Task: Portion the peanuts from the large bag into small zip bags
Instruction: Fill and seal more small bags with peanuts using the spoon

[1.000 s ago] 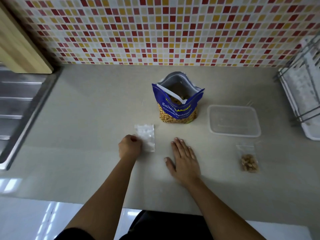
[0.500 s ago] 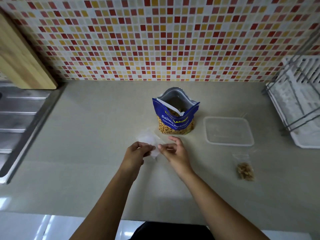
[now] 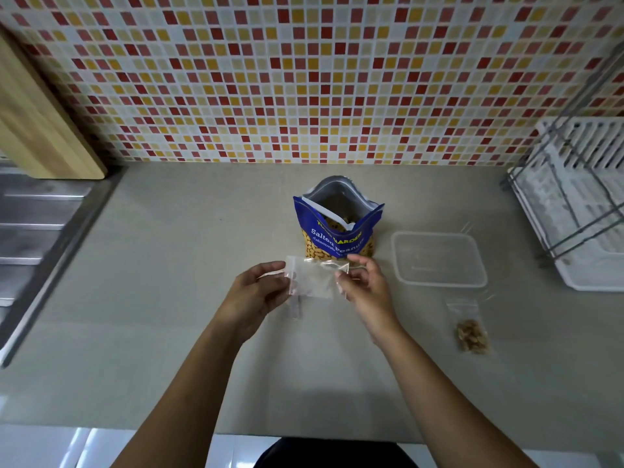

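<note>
Tabletop (image 3: 169, 282) beige, mosaic wall behind. I see left hand (image 3: 260, 292) and right hand (image 3: 366, 288), fingers (image 3: 270, 266) pinching empty small zip bag (image 3: 314, 278), just near of open large bag (image 3: 337, 228). Opening step, I judge; next: spread mouth, fill.

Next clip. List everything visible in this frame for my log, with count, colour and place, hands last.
countertop: 1, beige, fills the middle
tiled wall: 1, red, yellow and white mosaic, behind
large peanut bag: 1, blue, upright and open, centre
empty small zip bag: 1, clear, held in front of the large bag
filled small zip bag: 1, clear with peanuts, lying at right
plastic container: 1, clear, right of the large bag
dish rack: 1, white and grey, far right
wooden board: 1, light wood, far left
sink drainboard: 1, steel, left
left hand: 1, pinches the empty bag's left edge
right hand: 1, pinches its right edge
</note>
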The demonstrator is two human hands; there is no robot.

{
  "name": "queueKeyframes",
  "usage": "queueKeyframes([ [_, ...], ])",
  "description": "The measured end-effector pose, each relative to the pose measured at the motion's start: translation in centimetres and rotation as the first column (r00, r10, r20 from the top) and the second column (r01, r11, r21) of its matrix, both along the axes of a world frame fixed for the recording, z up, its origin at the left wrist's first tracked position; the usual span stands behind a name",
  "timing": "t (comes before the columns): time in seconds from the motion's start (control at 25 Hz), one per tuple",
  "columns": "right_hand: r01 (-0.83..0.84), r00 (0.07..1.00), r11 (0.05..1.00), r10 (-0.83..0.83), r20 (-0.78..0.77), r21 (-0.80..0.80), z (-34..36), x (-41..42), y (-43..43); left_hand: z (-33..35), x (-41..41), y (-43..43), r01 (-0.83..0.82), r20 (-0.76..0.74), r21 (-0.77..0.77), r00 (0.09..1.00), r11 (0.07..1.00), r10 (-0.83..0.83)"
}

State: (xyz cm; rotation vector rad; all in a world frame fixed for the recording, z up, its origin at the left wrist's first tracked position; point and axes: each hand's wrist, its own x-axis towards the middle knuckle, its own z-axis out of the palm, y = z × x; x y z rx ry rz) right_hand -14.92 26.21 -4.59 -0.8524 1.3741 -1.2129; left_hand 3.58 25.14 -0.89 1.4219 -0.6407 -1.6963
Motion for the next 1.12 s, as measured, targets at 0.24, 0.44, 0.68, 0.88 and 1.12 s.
queueKeyframes([
  [0.24,0.007,0.998,1.0,-0.009,0.069,0.029,-0.2,-0.5,0.3,0.4,-1.1,0.2,-0.007,-0.09,0.039,0.996,0.999,0.01],
  [0.44,-0.036,0.997,0.999,0.035,0.066,0.004,0.0,-0.2,0.5,1.0,-2.2,0.7,0.003,-0.337,0.101,0.941,0.995,0.031],
  [0.68,-0.017,1.0,1.0,0.017,-0.002,-0.014,0.2,-0.7,0.4,1.1,-2.7,0.5,0.087,-0.21,0.07,0.975,0.994,-0.071],
  [0.88,0.028,0.999,1.0,-0.029,-0.019,-0.008,0.5,-0.8,0.9,1.0,-3.0,0.7,0.126,0.08,-0.089,0.99,0.988,-0.119],
  [1.12,-0.002,1.0,0.999,0.001,0.027,0.051,0.5,-1.0,1.3,1.6,-2.8,0.5,0.22,0.269,-0.184,0.949,0.958,-0.167],
])
